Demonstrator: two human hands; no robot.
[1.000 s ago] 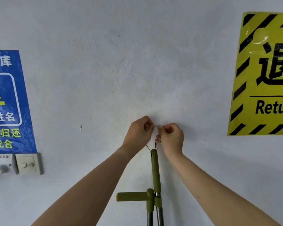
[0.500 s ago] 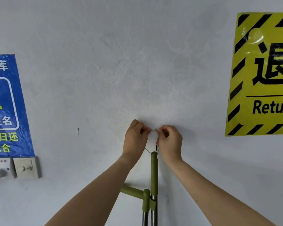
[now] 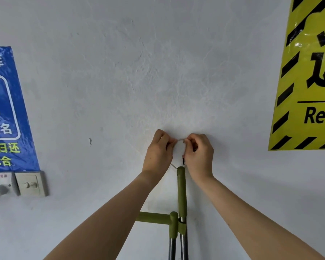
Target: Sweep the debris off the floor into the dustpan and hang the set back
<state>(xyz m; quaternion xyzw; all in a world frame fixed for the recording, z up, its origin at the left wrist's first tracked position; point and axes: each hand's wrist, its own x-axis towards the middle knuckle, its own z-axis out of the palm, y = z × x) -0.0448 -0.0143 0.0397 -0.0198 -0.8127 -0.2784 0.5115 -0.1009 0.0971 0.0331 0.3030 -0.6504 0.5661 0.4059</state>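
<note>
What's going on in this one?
A person stands facing a pale plastered wall. Their left hand and right hand each pinch the thin pale cord loop on top of the olive-green plastic handle, stretching it open between them, apparently to hang it. Any hook is hidden, so whether it has caught is unclear.

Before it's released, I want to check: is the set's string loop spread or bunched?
Spread: the left hand and right hand pinch the string loop apart above the green handle. On a hook? Cannot tell.
</note>
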